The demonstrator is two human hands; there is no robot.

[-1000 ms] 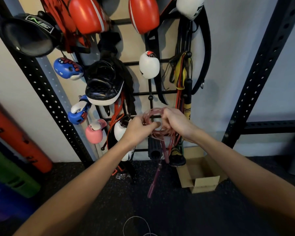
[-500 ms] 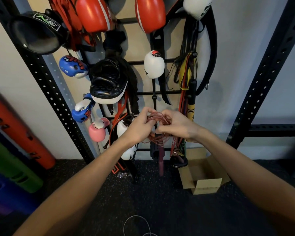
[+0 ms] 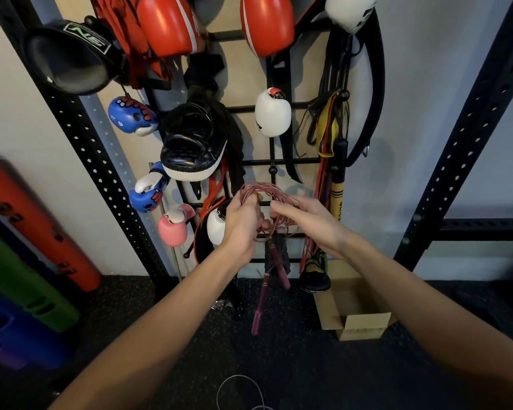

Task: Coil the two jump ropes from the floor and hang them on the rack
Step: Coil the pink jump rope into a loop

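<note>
At frame centre, left hand (image 3: 243,220) and right hand (image 3: 305,217) grip the coiled pink jump rope (image 3: 267,192) before the black wall rack (image 3: 282,162). Risk: 2 dangling handles (image 3: 261,303) may unwind the loops.

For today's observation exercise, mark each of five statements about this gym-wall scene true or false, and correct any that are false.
1. Both hands hold a coiled pink jump rope. True: the left hand and right hand both grasp it.
2. The pink rope's handles dangle below the coil. True.
3. A thin whitish rope lies on the floor near the person. True.
4. The cardboard box hangs on the rack. False: it sits on the floor, open.
5. The pink boxing glove hangs right of the hands. False: it hangs to their left.
</note>
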